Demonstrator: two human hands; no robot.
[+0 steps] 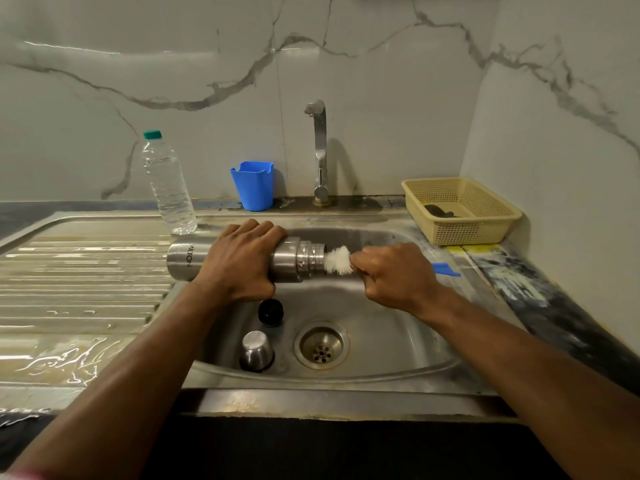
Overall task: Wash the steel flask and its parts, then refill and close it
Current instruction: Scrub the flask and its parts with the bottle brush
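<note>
Over the sink (398, 362), left grip (239, 261) around flask (291, 259), right grip (391, 275) clutching brush (337, 260) at its mouth.

Flask (294, 259) is brushed steel, sink (381, 341) dull scuffed steel, brush (337, 260) white bristles, upper-right basket (460, 209) matt perforated plastic, wall glossy marble-look.

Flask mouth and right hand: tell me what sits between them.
The head view shows the white bristles of the bottle brush between the steel flask mouth and the right hand.
</note>
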